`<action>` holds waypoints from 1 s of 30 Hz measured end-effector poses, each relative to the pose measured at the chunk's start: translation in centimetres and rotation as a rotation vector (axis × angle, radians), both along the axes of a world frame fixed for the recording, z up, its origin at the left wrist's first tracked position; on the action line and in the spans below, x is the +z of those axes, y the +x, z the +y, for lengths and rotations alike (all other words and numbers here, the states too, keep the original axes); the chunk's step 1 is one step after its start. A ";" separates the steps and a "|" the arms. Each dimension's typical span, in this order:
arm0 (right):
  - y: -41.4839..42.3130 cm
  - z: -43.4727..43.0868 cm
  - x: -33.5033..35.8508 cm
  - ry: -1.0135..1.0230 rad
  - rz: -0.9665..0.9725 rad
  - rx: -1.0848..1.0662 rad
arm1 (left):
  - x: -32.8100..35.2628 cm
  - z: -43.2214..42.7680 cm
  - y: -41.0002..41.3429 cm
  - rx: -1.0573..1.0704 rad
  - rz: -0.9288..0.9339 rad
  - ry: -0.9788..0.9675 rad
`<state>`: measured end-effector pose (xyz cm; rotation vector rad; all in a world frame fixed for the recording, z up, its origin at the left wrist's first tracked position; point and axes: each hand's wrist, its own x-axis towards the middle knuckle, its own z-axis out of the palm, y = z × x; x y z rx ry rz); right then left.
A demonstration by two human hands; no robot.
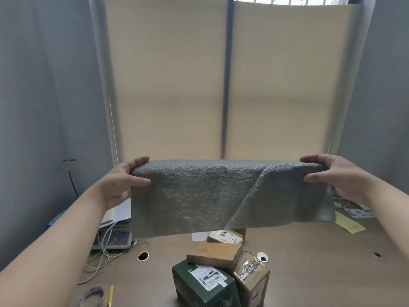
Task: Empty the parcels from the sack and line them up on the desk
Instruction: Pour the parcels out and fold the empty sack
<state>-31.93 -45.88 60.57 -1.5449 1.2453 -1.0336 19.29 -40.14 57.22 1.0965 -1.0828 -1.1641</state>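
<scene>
The left hand [124,180] and right hand [327,176] each pinch an end of the sack [199,196], stretched nine-to-three. The parcels [221,262] lie heaped at six, equally near both.

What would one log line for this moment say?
left hand grips sack | right hand grips sack | sack spread above desk | parcels heaped below, not lined up

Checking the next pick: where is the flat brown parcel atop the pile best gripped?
Likely from above, across its long edges: the flat brown parcel lies on the green box with its broad top face exposed and its sides thin.
</scene>
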 end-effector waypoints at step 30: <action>0.7 0.9 0.1 -0.115 -0.438 -0.163 | -0.8 -0.8 -0.8 0.153 0.438 -0.149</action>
